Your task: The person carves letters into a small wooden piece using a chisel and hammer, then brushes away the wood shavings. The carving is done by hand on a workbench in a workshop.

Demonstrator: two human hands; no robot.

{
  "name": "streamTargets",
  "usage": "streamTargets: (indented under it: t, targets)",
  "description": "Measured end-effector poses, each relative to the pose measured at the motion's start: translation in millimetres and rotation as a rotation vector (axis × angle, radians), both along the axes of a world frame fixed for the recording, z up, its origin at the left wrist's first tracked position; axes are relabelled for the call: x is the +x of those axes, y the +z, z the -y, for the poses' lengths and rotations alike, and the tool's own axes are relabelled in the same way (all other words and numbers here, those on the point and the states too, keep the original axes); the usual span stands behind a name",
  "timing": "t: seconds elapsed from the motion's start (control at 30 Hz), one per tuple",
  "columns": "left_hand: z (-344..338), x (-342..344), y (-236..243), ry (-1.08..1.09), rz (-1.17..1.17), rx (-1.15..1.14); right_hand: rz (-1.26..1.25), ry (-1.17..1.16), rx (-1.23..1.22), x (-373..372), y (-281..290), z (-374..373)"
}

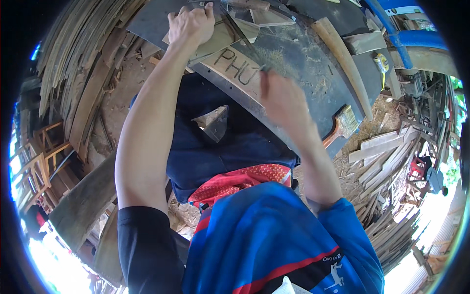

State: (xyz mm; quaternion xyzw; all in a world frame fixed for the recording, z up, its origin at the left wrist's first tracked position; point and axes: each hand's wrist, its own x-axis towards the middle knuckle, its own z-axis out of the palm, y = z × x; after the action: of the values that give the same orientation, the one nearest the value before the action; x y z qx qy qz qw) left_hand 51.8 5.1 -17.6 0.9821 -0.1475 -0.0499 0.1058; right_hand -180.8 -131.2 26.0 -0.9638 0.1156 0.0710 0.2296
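Observation:
My left hand is closed, pressing with curled fingers on a small flat wooden piece at the bench's far left edge. My right hand, smeared by motion, is wrapped round the brown handle of what looks like a handsaw. The saw's thin dark blade slants up and left past the wooden piece. Between my hands a pale board with dark lettering lies along the near bench edge. Sawdust is scattered right of the blade. The fingertips of my left hand are partly hidden.
On the dark bench lie wood offcuts, a long curved wooden piece, a brush and a yellow tape measure. Blue pipes stand far right. Stacked planks are left; scrap wood covers the floor right.

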Motion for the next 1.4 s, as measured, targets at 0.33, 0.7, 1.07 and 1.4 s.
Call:
streamTargets:
  t: [0.33,0.7,1.07,1.4]
  targets:
    - [-1.9,-5.3,-0.9,0.054,0.083,-0.069,0.071,0.017,-0.016,28.3,-11.4,-4.3]
    - [-1.5,-10.1,9.9,-0.105,0.032,-0.018,0.092,0.004,-0.009,26.2,-8.0,-15.9]
    - [4.7,-13.1,15.2,-0.201,-0.003,0.042,-0.030,-0.046,0.012,-20.1,-1.5,-18.4]
    - [10.0,-14.7,11.8,-0.088,0.048,0.052,-0.086,-0.088,-0.007,-42.5,0.6,-10.9]
